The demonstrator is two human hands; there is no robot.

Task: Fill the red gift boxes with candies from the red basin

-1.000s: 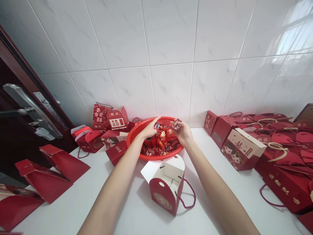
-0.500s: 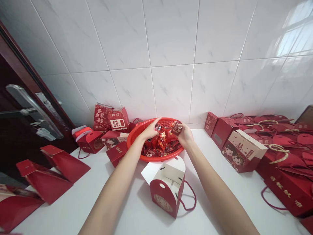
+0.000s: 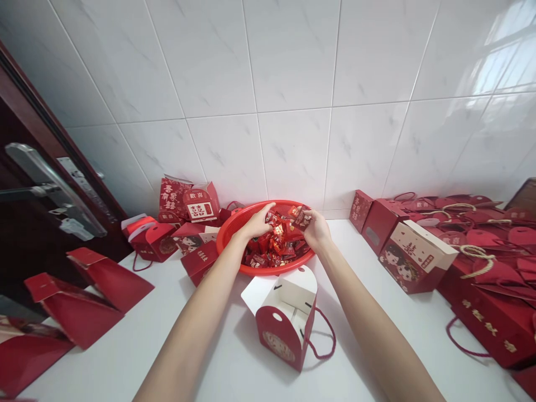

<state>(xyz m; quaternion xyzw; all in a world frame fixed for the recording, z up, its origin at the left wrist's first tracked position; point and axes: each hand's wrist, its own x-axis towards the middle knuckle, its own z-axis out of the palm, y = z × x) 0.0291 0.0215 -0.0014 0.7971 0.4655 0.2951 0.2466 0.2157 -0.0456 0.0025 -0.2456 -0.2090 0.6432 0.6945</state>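
Observation:
A red plastic basket [image 3: 225, 234] full of shiny red wrapped candies [image 3: 278, 241] stands against the wall. My left hand [image 3: 258, 223] reaches over its left side, index finger and thumb apart above the candies. At the right side, my right hand [image 3: 317, 230] is closed on wrapped candies [image 3: 301, 218], held between thumb and fingers just above the pile. Between my forearms stands a red gift box [image 3: 280, 335] with its top flaps open, its white inside bare and a dark red cord handle [image 3: 324, 352] lying to the right.
Folded red boxes [image 3: 96, 279] and small gift boxes [image 3: 201, 201] stand on the left of the white table [image 3: 176, 340]. On the right are a cream and red box [image 3: 419, 257] and many packed red boxes [image 3: 498, 312]. A tiled wall [image 3: 293, 156] rises behind; a door handle [image 3: 54, 190] is at left.
A small wrapped candy seen at my left fingertips earlier no longer shows in them, and those fingers look wider apart. My right hand keeps its candies, slightly turned.

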